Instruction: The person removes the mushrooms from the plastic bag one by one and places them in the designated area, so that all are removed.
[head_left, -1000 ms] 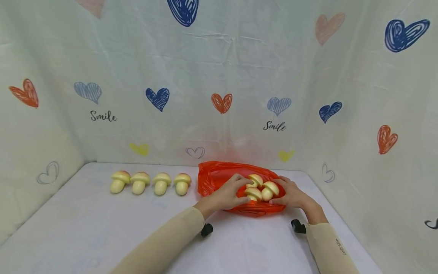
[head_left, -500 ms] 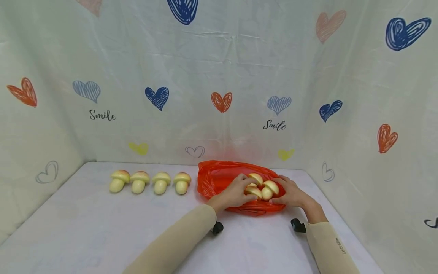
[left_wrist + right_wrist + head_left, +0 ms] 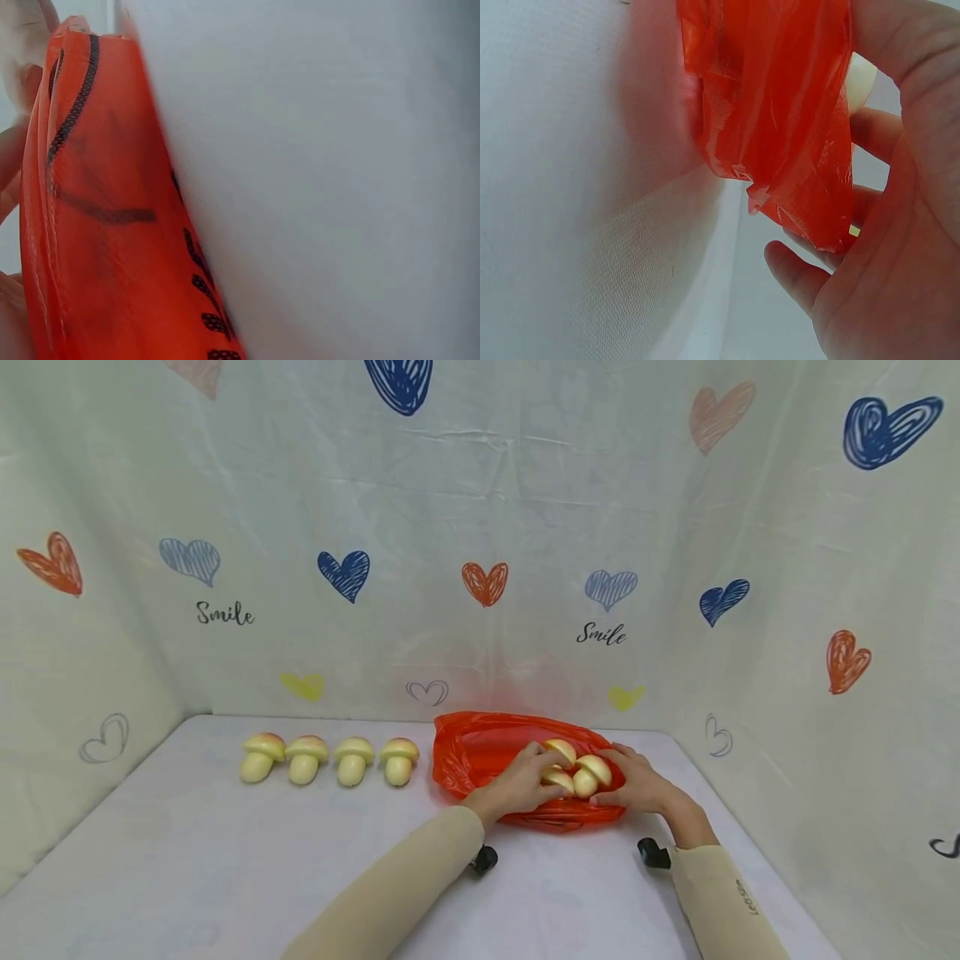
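A red plastic bag (image 3: 468, 752) lies on the table with its mouth spread, and three yellow toy mushrooms sit in it, one toy mushroom (image 3: 592, 774) nearest the right hand. My left hand (image 3: 513, 783) reaches in from the left, fingers and thumb curled round the lower left toy mushroom (image 3: 559, 781). On the other side my right hand (image 3: 643, 783) grips the bag's right end. In the right wrist view its thumb lies over the red plastic and its fingers bend behind it. Red plastic (image 3: 105, 187) covers much of the left wrist view, so the left fingertips are mostly hidden.
Several more toy mushrooms (image 3: 303, 761) stand in a row to the left of the bag on the white table (image 3: 187, 860). Behind and beside the table hangs a white curtain (image 3: 420, 643) printed with hearts.
My left hand and forearm have shifted slightly right, further over the toy mushrooms in the bag. The right hand stays in place on the bag's right end.
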A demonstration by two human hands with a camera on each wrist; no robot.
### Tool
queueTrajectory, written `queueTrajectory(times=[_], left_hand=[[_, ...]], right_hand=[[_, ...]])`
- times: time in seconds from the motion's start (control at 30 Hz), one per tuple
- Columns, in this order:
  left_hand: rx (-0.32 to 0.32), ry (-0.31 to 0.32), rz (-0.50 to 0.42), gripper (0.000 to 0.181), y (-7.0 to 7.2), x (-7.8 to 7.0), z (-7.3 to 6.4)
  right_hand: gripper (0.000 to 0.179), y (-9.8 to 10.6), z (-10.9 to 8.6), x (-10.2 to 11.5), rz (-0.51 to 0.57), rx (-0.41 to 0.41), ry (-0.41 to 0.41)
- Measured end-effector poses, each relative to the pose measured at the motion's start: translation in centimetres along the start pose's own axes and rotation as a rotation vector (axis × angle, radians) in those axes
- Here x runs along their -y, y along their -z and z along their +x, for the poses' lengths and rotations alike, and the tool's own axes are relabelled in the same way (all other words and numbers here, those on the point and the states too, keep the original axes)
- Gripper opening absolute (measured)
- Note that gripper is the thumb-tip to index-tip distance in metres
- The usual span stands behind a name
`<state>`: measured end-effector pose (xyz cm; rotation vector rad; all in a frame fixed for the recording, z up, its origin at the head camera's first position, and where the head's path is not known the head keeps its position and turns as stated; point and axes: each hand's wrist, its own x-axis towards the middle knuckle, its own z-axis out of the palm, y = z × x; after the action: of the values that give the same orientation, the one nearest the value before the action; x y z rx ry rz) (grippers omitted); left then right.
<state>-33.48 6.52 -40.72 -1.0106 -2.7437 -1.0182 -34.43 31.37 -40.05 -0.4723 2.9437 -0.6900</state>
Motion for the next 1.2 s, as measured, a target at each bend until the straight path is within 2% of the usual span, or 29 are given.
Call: queueTrajectory(times=[0.3,0.5,0.77,1.03,1.2], left_hand=[[0.037,0.053,0.034,0.037,-0.1,-0.3,0.4],[0.04,0.042,0.067,0.033,-0.2,-0.2,0.8],[0.037,0.036,0.038,0.029,-0.2,-0.1,0.7],[0.022,0.052,0.032,0.028,0.6,0.7,0.4],[0.006,0.058,0.038,0.027,1.2,1.7,0.1]], right_hand=[[0.088,0.1,0.0,0.2,-0.003,0.003,-0.005],[0.088,0.2,0.1,0.2,0.0,-0.001,-0.005],[0.088,0.1,0.0,0.1,0.007,0.007,-0.011],[0.088,0.2,0.0,0.1,0.004,0.005,-0.006],[0.09,0.1,0.0,0.1,0.003,0.011,-0.012]])
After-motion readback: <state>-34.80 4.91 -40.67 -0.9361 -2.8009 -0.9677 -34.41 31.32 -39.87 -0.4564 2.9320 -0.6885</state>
